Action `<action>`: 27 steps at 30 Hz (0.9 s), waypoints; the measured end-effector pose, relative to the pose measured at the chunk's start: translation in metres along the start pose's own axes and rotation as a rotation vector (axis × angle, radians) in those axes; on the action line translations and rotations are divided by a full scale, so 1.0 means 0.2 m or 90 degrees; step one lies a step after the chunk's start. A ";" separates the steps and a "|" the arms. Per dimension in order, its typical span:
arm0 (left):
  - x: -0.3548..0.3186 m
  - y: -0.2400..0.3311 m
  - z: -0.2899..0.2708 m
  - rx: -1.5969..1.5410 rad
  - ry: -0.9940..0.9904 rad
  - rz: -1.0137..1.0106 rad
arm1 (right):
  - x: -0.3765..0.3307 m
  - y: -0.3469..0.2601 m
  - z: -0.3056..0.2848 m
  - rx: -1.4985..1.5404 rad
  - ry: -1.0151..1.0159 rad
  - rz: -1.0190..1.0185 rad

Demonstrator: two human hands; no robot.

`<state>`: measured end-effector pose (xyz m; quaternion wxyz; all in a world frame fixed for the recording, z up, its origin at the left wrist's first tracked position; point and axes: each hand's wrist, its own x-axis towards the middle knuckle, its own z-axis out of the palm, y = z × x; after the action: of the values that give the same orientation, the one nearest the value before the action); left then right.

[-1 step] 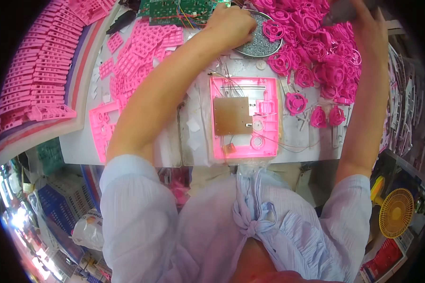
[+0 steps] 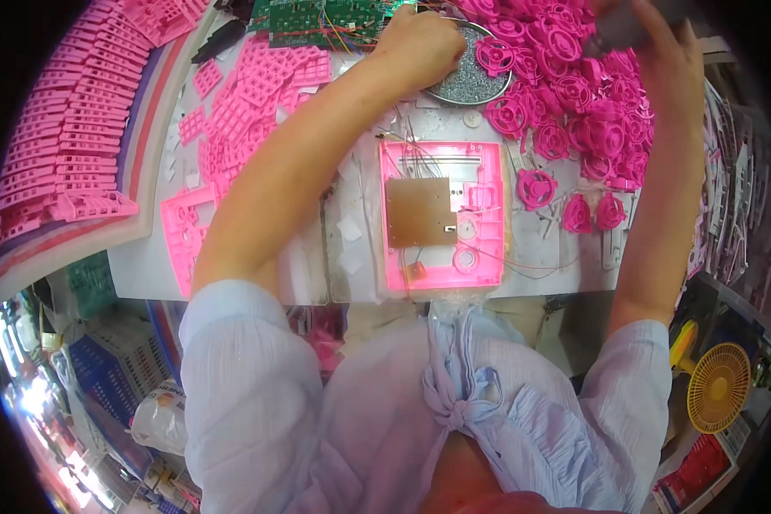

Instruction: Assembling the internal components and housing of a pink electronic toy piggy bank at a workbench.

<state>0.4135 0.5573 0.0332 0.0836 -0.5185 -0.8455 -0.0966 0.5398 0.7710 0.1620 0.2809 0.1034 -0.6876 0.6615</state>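
Note:
My left hand, its fingers bent together, rests at the left rim of a round dish of small grey metal pieces, likely screws. What the fingertips hold, if anything, is hidden. At the upper right, my right hand is wrapped round a dark, thick-bodied tool, blurred and partly cut off; its kind is unclear. Between my forearms lies a pink plastic housing, open side up. Inside it sit a brown circuit board, thin wires and a silvery strip.
Pink steering-wheel-shaped parts heap at the right. Pink grid pieces and another pink housing lie left, beside stacked pink frames. Green circuit boards lie at the back. A yellow fan stands lower right.

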 end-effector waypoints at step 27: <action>-0.71 0.50 -0.31 -0.513 0.213 -0.024 | -0.53 -0.21 0.48 0.222 -0.175 0.043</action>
<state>0.5683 0.4637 0.0657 0.0083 -0.4717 -0.7243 -0.5028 0.6240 0.6499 0.1463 0.1397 0.2164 -0.5978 0.7592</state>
